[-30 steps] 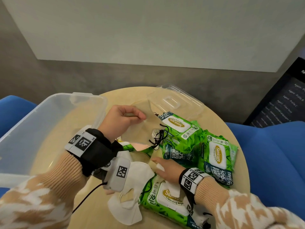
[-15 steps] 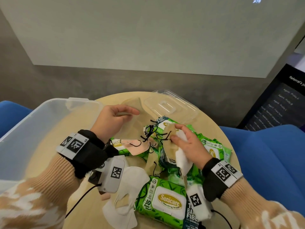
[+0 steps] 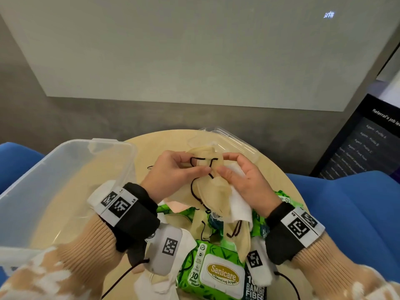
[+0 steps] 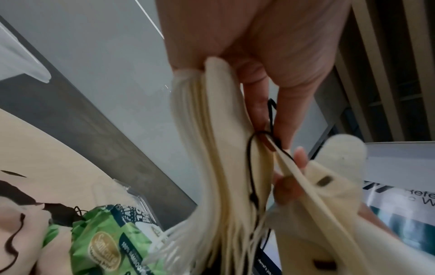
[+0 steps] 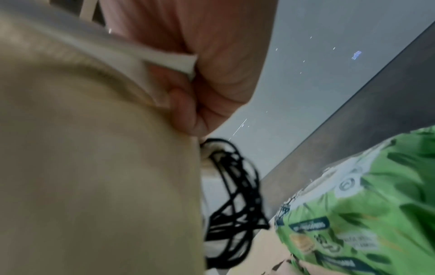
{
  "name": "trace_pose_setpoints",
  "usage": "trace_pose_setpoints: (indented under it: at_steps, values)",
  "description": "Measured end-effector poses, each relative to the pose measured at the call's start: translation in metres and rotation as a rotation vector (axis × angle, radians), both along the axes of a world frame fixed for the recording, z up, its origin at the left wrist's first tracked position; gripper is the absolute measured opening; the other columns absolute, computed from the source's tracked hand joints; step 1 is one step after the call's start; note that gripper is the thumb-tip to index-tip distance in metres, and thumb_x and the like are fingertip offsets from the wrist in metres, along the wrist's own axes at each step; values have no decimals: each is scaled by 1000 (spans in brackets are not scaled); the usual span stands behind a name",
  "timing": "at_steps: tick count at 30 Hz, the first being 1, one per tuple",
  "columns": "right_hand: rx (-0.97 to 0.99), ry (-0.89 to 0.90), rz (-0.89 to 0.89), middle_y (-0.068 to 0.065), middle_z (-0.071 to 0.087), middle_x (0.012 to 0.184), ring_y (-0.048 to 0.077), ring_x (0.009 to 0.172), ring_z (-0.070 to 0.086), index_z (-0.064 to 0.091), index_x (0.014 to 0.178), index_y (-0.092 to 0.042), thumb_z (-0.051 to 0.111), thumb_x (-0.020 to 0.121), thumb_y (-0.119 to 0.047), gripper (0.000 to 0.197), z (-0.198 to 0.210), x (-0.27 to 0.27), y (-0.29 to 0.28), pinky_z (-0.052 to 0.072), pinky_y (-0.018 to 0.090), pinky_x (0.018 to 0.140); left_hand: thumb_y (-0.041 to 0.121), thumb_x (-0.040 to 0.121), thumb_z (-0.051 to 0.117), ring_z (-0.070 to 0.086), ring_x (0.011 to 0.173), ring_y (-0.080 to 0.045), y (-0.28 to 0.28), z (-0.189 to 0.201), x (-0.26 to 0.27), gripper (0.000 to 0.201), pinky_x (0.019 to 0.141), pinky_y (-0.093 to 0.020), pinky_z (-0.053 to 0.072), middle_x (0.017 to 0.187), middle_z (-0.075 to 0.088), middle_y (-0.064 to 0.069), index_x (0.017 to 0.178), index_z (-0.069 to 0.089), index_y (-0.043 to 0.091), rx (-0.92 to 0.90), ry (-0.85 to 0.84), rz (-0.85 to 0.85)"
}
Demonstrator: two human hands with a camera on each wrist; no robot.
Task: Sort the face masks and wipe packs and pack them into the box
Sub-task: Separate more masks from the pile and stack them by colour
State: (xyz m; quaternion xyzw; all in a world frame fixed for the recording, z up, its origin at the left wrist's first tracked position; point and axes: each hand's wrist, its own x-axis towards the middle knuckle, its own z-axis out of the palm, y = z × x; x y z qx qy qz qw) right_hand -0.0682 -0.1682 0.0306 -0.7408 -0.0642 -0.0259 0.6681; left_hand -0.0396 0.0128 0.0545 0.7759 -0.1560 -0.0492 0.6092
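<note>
Both hands hold a bunch of beige face masks (image 3: pixel 213 191) with black ear loops above the round table. My left hand (image 3: pixel 173 172) pinches the stack (image 4: pixel 212 148) from the left, thumb against the loops. My right hand (image 3: pixel 242 176) grips beige masks (image 5: pixel 94 167) together with a white mask (image 3: pixel 238 204) from the right. Green Sanicare wipe packs (image 3: pixel 218 276) lie below the hands, one of them also in the right wrist view (image 5: pixel 364 214). More masks, white (image 3: pixel 155 286) and beige (image 3: pixel 242 239), lie among the packs. The clear plastic box (image 3: pixel 54 180) stands empty at the left.
The box's clear lid (image 3: pixel 233 139) lies at the far side of the wooden table (image 3: pixel 279 182). Blue seats (image 3: pixel 346 213) flank the table. A dark screen with text (image 3: pixel 363 144) stands at the right, a grey wall behind.
My right hand lifted from the table with a white mask and joined the left hand. Both hands now hold the beige masks together, higher and farther from me.
</note>
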Motion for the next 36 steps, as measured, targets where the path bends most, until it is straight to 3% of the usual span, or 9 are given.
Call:
trace_pose_setpoints:
  at_steps: [5,9,14,19,23,27,30,34,36]
  values:
    - [-30,65,69,-5,67,103,16,98,65,63,100,-27,86,53,-29,52,7,-4,-14,55,39,87,18,77,75,56,63,-17,9,6,5,30,59,-25,48,74,65,-15,80,65,-10,-86,12,147]
    - [-81,72,102,-11,67,92,-10,75,63,60,103,-20,83,58,-2,53,10,-7,-11,47,7,63,18,78,75,58,60,-10,8,7,6,22,56,-18,48,72,68,-9,82,71,-3,-94,-4,215]
    - [-83,124,-26,5,70,96,21,81,66,65,99,-19,80,70,-12,33,4,0,-7,53,27,67,18,79,74,58,57,-6,5,6,5,15,54,-14,47,70,68,-3,80,71,3,-80,23,197]
    - [47,181,-182,13,64,103,23,71,60,55,103,-23,68,83,-10,28,6,6,-18,49,29,52,30,67,79,68,83,-12,14,4,8,36,74,-24,57,99,72,-2,101,71,20,-34,1,190]
    - [145,265,-249,11,58,83,20,58,56,50,100,-21,56,88,-2,24,8,8,-23,47,26,48,59,48,81,58,110,-16,23,0,13,62,94,-40,50,116,61,2,105,66,39,103,-114,150]
    - [295,422,-197,6,50,64,8,37,45,49,80,-11,47,90,2,17,10,8,-21,35,16,32,58,46,77,50,106,4,19,-1,10,62,93,-33,50,116,52,9,104,63,40,153,-220,73]
    - [400,529,-156,5,50,56,5,25,28,48,68,-6,41,93,-1,27,10,6,-23,24,13,23,59,46,77,53,107,0,16,-2,8,60,93,-32,50,114,52,9,102,66,40,156,-224,3]
    - [351,522,-120,1,48,54,7,32,31,50,64,-10,48,91,-5,27,11,6,-19,27,17,30,59,46,84,49,97,18,6,-6,1,62,87,-5,36,108,56,9,100,69,33,219,-220,-94]
    - [295,458,-77,-3,45,53,11,47,37,50,68,-15,53,85,-6,20,13,5,-17,30,27,48,57,48,81,53,94,10,0,-9,-3,51,84,-6,37,101,60,10,93,71,34,262,-250,-130]
